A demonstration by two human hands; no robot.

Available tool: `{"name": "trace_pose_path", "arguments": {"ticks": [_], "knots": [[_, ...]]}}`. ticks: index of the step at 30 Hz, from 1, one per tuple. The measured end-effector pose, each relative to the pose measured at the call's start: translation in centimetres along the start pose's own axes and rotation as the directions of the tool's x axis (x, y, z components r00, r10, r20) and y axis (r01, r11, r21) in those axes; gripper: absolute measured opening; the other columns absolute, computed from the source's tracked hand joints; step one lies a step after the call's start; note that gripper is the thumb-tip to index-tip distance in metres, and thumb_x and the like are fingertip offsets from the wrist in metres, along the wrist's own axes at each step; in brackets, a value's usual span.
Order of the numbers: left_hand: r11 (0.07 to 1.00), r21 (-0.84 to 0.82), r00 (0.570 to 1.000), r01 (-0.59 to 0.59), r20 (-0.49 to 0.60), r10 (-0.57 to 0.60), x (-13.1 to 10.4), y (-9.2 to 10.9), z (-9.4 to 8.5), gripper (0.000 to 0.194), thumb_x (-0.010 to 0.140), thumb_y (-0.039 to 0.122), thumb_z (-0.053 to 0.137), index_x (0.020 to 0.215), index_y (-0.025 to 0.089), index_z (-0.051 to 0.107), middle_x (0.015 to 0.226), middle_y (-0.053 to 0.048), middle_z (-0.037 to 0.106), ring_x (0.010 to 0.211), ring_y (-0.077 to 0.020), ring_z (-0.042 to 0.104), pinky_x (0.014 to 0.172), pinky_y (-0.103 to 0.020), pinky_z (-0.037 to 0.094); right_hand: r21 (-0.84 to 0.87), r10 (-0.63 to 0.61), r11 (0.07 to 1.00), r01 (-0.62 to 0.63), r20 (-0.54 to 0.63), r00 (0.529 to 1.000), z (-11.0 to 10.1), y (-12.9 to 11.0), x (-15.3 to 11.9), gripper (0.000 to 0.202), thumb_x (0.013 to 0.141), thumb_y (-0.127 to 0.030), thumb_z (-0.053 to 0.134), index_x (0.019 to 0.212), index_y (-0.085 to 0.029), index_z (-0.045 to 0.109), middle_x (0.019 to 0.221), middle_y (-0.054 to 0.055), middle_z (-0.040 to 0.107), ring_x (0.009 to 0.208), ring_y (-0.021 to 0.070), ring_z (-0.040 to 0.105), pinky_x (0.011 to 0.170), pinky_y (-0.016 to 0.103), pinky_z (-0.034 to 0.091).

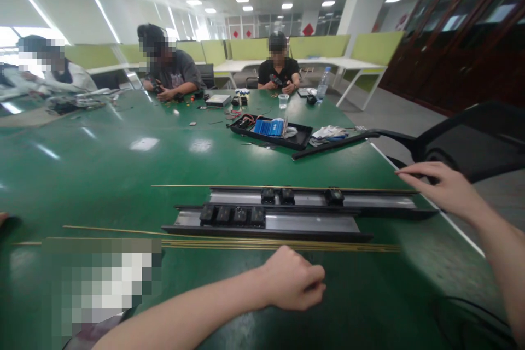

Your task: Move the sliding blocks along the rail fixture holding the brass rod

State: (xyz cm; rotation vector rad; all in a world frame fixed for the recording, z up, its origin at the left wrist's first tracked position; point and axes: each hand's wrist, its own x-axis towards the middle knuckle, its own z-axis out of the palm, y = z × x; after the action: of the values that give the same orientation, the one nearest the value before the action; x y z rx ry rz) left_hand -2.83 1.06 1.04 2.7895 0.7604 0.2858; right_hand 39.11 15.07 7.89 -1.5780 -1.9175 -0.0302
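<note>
My left hand (293,279) is closed with its fingers curled under, low over the table in front of several thin brass rods (287,244). Its palm side is hidden, so I cannot tell whether anything is inside. Off to the right, my right hand (445,188) has its fingers stretched out and apart, near the right end of the farther dark rail (381,199). That rail carries three small black blocks (287,196). The nearer rail (311,223) carries several more black blocks (223,215) in a row. Another thin brass rod (180,186) lies along the farther rail's back edge.
A black tray (301,139) with a blue finned part (268,127) lies farther back, beside gloves (328,135) and a black bar (332,146). A bottle (323,85) and a cup (283,100) stand beyond. Several people sit around the table. A chair (463,136) is at right.
</note>
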Motion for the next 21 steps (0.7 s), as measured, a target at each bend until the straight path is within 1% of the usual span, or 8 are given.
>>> {"name": "trace_pose_path", "arguments": {"ticks": [1,3,4,6,9,13,17,21], "knots": [[1.0,0.001,1.0,0.001,0.005,-0.001,0.0,0.0,-0.1,0.021,0.095,0.036,0.056,0.079,0.021,0.056,0.067,0.001,0.07,0.059,-0.0159,0.067,0.048,-0.025,0.032,0.018,-0.005,1.0,0.003,0.076,0.997,0.2,-0.4,0.0,0.039,0.079,-0.06,0.065,0.092,-0.026,0.08,0.104,0.009,0.076,0.105,0.0267,0.064,0.099,0.042,0.048],[1.0,0.004,1.0,0.003,0.013,-0.003,-0.1,0.0,-0.1,0.022,0.095,0.036,0.056,0.08,0.021,0.057,0.067,0.0,0.071,0.059,-0.016,0.067,0.049,-0.024,0.034,0.022,0.027,0.999,-0.032,0.206,0.978,0.5,-0.9,0.0,0.038,0.078,-0.059,0.067,0.092,-0.027,0.081,0.108,0.01,0.076,0.105,0.0275,0.065,0.098,0.041,0.048],[1.0,0.006,1.0,0.002,0.014,-0.002,-0.1,0.0,-0.1,0.022,0.096,0.036,0.055,0.08,0.021,0.058,0.067,0.0,0.071,0.059,-0.0161,0.067,0.049,-0.024,0.035,0.016,0.052,0.998,-0.058,0.252,0.966,0.7,-1.1,0.0,0.037,0.078,-0.059,0.068,0.092,-0.027,0.081,0.11,0.011,0.076,0.106,0.0283,0.065,0.096,0.041,0.049],[1.0,0.008,1.0,-0.003,0.009,0.003,-0.2,0.0,-0.1,0.022,0.096,0.036,0.056,0.08,0.021,0.059,0.067,0.0,0.071,0.06,-0.0163,0.068,0.049,-0.024,0.035,0.009,0.082,0.996,-0.088,0.304,0.949,0.9,-1.3,0.0,0.037,0.077,-0.059,0.07,0.092,-0.027,0.081,0.111,0.012,0.077,0.106,0.03,0.065,0.091,0.041,0.05],[1.0,0.008,1.0,-0.008,-0.005,0.008,-0.2,-0.1,0.1,0.023,0.095,0.037,0.056,0.079,0.021,0.058,0.066,0.001,0.07,0.06,-0.0163,0.068,0.046,-0.025,0.032,0.034,0.066,0.996,-0.082,0.344,0.937,1.4,-2.0,0.1,0.039,0.077,-0.06,0.071,0.091,-0.026,0.081,0.108,0.011,0.078,0.103,0.0312,0.067,0.086,0.041,0.052],[1.0,0.009,1.0,-0.004,-0.012,0.005,-0.3,-0.2,0.2,0.023,0.096,0.037,0.055,0.079,0.021,0.057,0.066,0.001,0.07,0.058,-0.0155,0.067,0.045,-0.025,0.03,0.062,0.029,0.996,-0.06,0.416,0.909,1.9,-3.8,0.2,0.04,0.079,-0.061,0.068,0.09,-0.024,0.081,0.105,0.01,0.078,0.099,0.0291,0.068,0.084,0.039,0.054],[1.0,0.009,1.0,0.002,-0.001,-0.002,-0.3,-0.2,0.3,0.023,0.096,0.037,0.054,0.08,0.021,0.058,0.066,0.0,0.071,0.057,-0.0153,0.066,0.049,-0.023,0.035,0.083,0.01,0.995,-0.049,0.419,0.908,2.2,-5.3,0.1,0.039,0.081,-0.059,0.067,0.089,-0.023,0.08,0.105,0.01,0.077,0.1,0.0277,0.067,0.083,0.038,0.053],[1.0,-0.005,1.0,-0.007,-0.011,0.007,-0.3,-0.2,0.4,0.023,0.097,0.037,0.054,0.081,0.021,0.059,0.066,0.0,0.07,0.058,-0.0154,0.066,0.05,-0.022,0.037,0.076,0.006,0.996,-0.041,0.408,0.913,2.8,-6.0,-0.1,0.04,0.082,-0.059,0.066,0.092,-0.023,0.08,0.106,0.01,0.077,0.1,0.0266,0.066,0.08,0.036,0.052]]}}
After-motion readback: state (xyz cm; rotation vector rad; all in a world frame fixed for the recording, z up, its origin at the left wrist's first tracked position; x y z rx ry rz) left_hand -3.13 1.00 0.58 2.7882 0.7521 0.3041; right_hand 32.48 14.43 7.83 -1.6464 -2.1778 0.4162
